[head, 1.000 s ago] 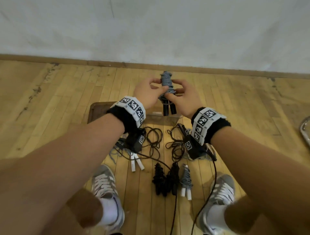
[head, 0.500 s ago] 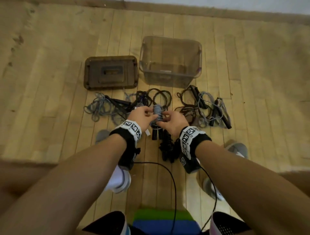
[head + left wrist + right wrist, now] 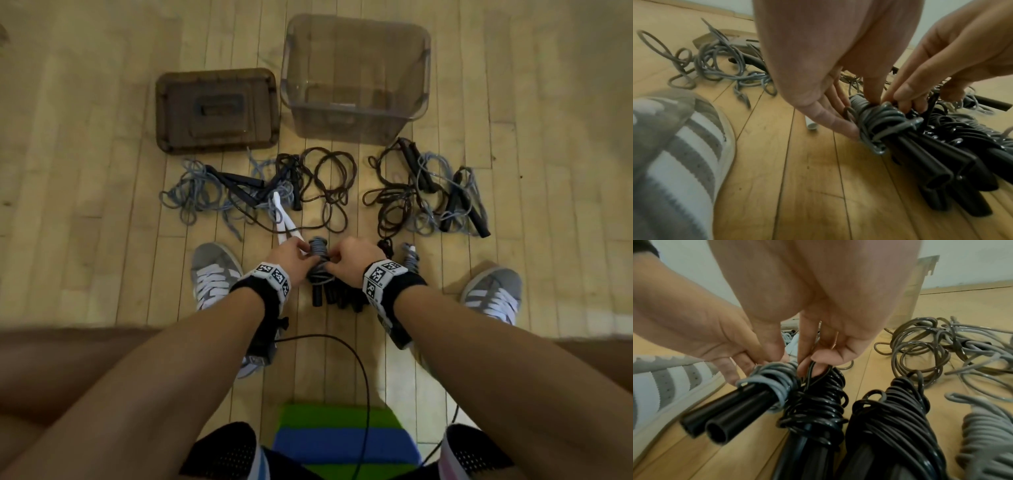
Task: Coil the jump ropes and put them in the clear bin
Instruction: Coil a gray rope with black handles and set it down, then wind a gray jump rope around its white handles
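Grey cord, wound round two black handles, makes the bundle (image 3: pixel 318 260) both my hands pinch; left hand (image 3: pixel 290 257) nearer. Its long axis points toward the clear bin (image 3: pixel 356 113), which sits well beyond my fingertips (image 3: pixel 846 129).

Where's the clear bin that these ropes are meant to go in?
In the head view the clear bin stands on the floor at top centre, right of the brown lid, beyond the loose ropes.

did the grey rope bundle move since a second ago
Yes. The grey rope bundle came down toward the person, from level with the brown lid to the floor between the shoes.
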{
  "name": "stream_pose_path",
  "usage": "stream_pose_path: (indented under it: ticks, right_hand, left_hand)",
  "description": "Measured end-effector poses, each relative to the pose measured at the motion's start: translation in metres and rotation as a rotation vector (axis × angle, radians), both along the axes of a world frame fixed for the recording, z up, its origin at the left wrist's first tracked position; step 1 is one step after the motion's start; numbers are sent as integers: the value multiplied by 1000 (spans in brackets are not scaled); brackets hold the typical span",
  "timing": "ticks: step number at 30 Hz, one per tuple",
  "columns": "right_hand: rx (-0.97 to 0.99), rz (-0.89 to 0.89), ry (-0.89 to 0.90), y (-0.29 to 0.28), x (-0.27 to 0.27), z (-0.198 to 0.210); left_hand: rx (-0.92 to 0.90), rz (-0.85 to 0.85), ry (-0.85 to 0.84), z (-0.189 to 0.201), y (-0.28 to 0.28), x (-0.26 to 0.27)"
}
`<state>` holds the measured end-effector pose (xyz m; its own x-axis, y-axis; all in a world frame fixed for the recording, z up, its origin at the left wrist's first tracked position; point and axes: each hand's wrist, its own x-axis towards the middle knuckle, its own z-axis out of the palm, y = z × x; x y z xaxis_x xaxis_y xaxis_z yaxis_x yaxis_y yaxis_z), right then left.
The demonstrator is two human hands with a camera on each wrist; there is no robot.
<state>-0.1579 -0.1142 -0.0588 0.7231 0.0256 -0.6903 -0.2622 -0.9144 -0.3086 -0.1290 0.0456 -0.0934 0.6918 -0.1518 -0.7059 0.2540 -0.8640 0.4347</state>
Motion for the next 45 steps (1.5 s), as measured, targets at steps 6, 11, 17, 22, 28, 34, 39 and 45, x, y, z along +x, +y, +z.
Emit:
stream_pose_path:
  ticks: [6,11,17,22,28,34,39,45]
  right_hand:
    - [18,81,81,3,17,-4]
    - [5,-13,-49,8,34,-7]
    - [29,59,9,25,48,-21]
    - [82,21,-25,30,55,-32]
    - [283,-223,-35,36,71,-34]
    - [264,-379,4,45,80,-40]
    - [227,-318,5,51,80,-49]
    - [297,-285,42,51,76,-52]
  left_hand:
    - [72,-112,98,6,2,9]
    - [238,19,11,8,5,17]
    - [195,198,-56,8,24,36]
    - [-23,318,-81,1,25,44]
    - [-249,449,-29,-1,14,52]
    - [-206,555,-4,-4,2,66]
    - [15,440,-111,-10,2,68]
    - [-33,433,-34,-17,19,75]
